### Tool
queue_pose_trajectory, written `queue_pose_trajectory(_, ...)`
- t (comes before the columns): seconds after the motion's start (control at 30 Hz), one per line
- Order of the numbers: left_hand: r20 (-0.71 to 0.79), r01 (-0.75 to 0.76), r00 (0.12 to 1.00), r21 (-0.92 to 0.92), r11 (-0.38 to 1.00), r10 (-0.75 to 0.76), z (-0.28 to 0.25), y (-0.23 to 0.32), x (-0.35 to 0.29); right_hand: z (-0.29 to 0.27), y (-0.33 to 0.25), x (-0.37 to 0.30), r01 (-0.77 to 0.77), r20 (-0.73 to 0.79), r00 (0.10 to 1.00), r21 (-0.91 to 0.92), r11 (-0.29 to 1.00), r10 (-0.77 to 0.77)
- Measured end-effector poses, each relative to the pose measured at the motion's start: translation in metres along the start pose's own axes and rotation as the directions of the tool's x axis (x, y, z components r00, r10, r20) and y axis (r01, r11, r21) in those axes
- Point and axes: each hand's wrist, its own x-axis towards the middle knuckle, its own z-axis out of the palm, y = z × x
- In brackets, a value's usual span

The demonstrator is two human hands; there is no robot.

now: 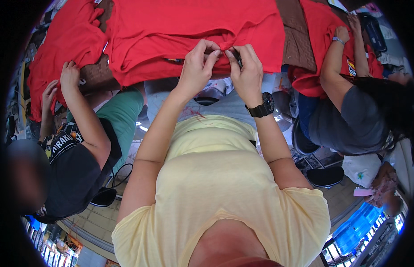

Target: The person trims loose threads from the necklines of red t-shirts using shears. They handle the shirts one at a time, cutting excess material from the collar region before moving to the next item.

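Observation:
A red T-shirt (171,26) lies spread over the brown-covered table in front of me. My left hand (199,64) is closed in a pinch on a bunched fold of its fabric. Close beside it, my right hand (248,73) pinches the same gathered spot, with the fingertips of both hands almost touching. Something small and dark shows between my right fingers, too little of it to name. A black watch (261,107) is on my right wrist. The shirt's near edge hangs toward my lap, and a small dark printed patch peeks out under the fold.
On my left a person in a black shirt (77,164) handles another red garment (69,49). To my right, a person in dark grey (354,120) works on red fabric (322,35). Brown cloth (298,40) covers the table. Loose red threads (193,112) lie on my lap.

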Motion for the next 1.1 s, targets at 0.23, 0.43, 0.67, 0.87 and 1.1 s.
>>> queue_pose_trajectory(0.23,-0.109,-0.061,0.992,0.076,0.995,0.069,0.009,0.000,0.001,-0.006,-0.006,0.004,-0.106,0.076,0.992,0.121,0.987,0.097)
queue_pose_trajectory(0.43,0.061,0.038,0.998,-0.113,0.993,-0.031,0.000,-0.007,0.003,-0.009,-0.001,0.005,-0.055,0.056,0.997,0.041,0.998,0.053)
queue_pose_trajectory(0.67,0.030,0.075,0.997,-0.222,0.972,-0.070,0.002,-0.013,0.008,-0.008,-0.040,-0.017,-0.314,0.193,0.947,0.394,0.864,0.256)
queue_pose_trajectory(0.87,0.031,0.059,0.998,-0.200,0.978,-0.054,0.001,-0.016,0.007,0.015,-0.014,-0.018,-0.450,0.258,0.887,0.306,0.839,0.382)
queue_pose_trajectory(1.1,-0.008,0.025,1.000,-0.187,0.982,-0.027,0.001,-0.014,0.005,0.013,-0.016,-0.010,-0.462,0.259,0.876,0.207,0.863,0.407)
